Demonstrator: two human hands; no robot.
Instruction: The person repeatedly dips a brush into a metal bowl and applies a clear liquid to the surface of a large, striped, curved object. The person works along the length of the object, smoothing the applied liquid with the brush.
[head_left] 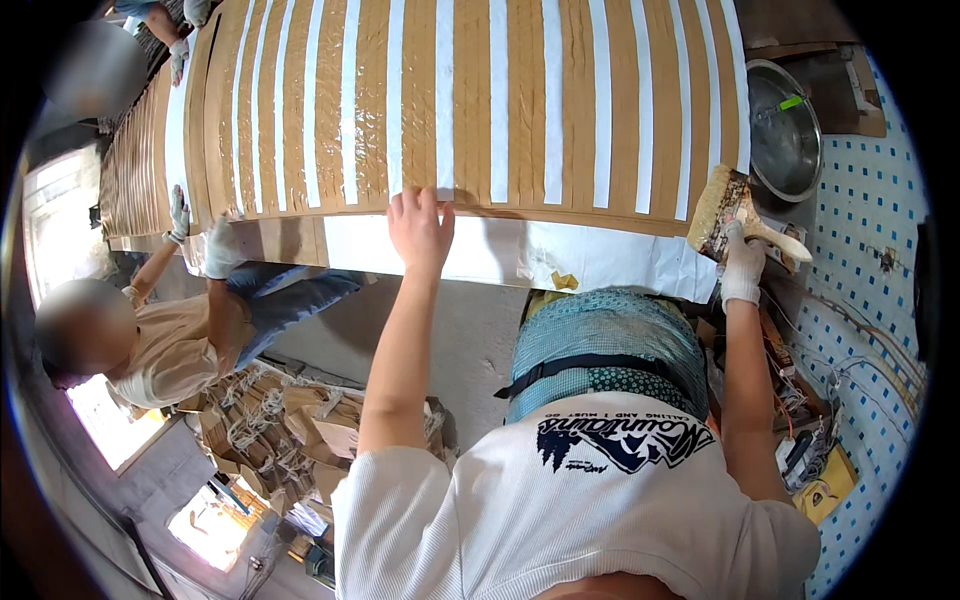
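Note:
Brown paper strips (420, 100) lie side by side with white bands between them on the worktable. Several toward the left shine as if wet. My bare left hand (420, 232) rests its fingertips on the near edge of the strips, fingers extended and the thumb apart. In my gloved right hand (742, 268) is the handle of a wide paste brush (718, 210), its bristles stained brown. The brush is at the near right corner of the strips. White paper (600, 255) hangs along the table's front edge.
A metal basin (785, 130) with a green-handled tool (792, 103) stands at the far right. A co-worker in gloves (185, 330) works at the left; another person's gloved hand (178, 60) is at the far left. Folded cardboard pieces (290, 420) are piled behind on the lower left.

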